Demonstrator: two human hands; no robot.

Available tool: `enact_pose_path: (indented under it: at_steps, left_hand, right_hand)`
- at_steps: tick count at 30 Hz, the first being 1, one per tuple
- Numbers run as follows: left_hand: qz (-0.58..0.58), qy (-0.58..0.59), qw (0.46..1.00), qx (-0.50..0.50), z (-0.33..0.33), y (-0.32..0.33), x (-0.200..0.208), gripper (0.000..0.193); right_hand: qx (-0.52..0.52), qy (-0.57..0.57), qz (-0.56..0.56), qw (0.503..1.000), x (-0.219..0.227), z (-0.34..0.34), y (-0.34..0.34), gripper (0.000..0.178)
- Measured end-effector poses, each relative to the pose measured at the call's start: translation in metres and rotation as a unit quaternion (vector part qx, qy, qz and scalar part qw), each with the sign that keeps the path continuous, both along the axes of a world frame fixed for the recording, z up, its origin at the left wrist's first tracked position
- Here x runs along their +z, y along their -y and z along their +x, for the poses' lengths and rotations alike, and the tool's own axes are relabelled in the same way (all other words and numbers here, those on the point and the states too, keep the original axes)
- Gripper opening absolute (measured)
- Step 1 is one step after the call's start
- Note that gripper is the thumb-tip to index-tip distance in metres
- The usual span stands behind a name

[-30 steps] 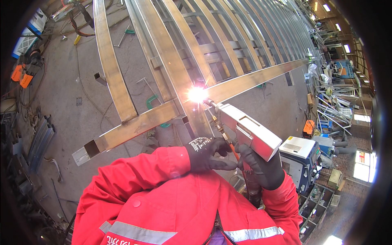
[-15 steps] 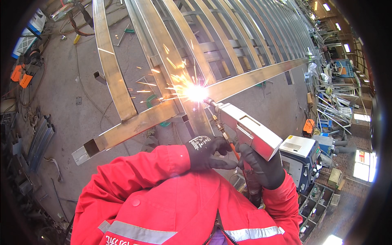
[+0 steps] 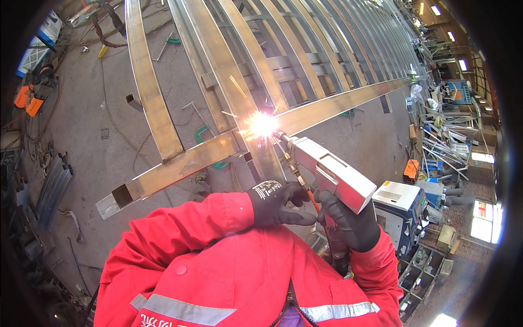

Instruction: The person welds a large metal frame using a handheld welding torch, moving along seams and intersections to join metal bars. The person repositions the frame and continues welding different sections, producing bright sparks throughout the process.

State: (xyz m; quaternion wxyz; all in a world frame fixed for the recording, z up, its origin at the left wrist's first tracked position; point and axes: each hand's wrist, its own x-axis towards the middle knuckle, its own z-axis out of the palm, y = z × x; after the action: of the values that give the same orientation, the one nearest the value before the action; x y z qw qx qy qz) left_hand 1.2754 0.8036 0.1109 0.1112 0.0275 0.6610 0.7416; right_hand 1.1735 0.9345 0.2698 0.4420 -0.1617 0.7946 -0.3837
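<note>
Gripping a silver boxy metal torch (image 3: 336, 173), the black-gloved right hand (image 3: 354, 224) likely steadies its aim, the black-gloved left hand (image 3: 274, 205) half-spread alongside.

The scene is brightly lit; detail at a joint of the metal frame (image 3: 338, 106) is washed out by white glare (image 3: 263, 125), fringed with orange sparks (image 3: 250, 127); further light is shed by bright panels (image 3: 482, 222) toward the floor (image 3: 378, 147)'s right edge; straight lines are bowed, and the corners are blackened.
</note>
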Motion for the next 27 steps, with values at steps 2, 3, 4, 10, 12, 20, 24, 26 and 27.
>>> enact_pose_path:
  at_steps: [2,3,4,10,12,20,24,26,27]
  left_hand:
    - [-0.013,-0.011,1.0,0.001,-0.0002,-0.0036,-0.0056,0.088]
    - [-0.015,-0.007,1.0,-0.004,-0.0004,-0.0034,-0.0057,0.089]
    - [-0.016,-0.004,1.0,-0.008,-0.0005,-0.0024,-0.0046,0.09]
    - [-0.025,-0.004,1.0,-0.007,0.0005,-0.0045,-0.0083,0.092]
    - [-0.033,-0.008,0.999,-0.012,-0.0004,-0.0003,-0.0008,0.092]
    - [-0.011,-0.015,1.0,0.001,0.0004,-0.004,-0.0071,0.081]
    - [0.013,-0.013,1.0,0.009,0.0006,-0.0056,-0.0088,0.078]
    - [-0.002,-0.016,1.0,0.003,0.0004,-0.0042,-0.0082,0.079]
    - [-0.01,-0.018,1.0,0.001,0.0005,-0.0037,-0.0081,0.079]
  right_hand:
    - [-0.006,0.003,0.0,1.0,0.0009,0.0016,-0.0001,0.026]
    - [-0.009,0.006,-0.003,1.0,0.0011,0.002,-0.0002,0.026]
    - [-0.013,0.009,-0.007,1.0,0.0012,0.0023,-0.0004,0.025]
    - [-0.019,0.014,-0.014,1.0,0.0028,0.0045,0.0004,0.026]
    - [-0.022,0.013,-0.01,1.0,0.0037,0.0044,-0.0011,0.026]
    - [-0.011,-0.002,-0.01,1.0,0.0016,0.0041,-0.0025,0.025]
    - [-0.006,0.008,-0.009,1.0,0.0008,0.0034,-0.0017,0.025]
    - [-0.003,0.008,-0.006,1.0,0.0027,0.0041,0.0,0.026]
    - [-0.003,0.009,-0.008,1.0,0.0025,0.0041,-0.0001,0.026]
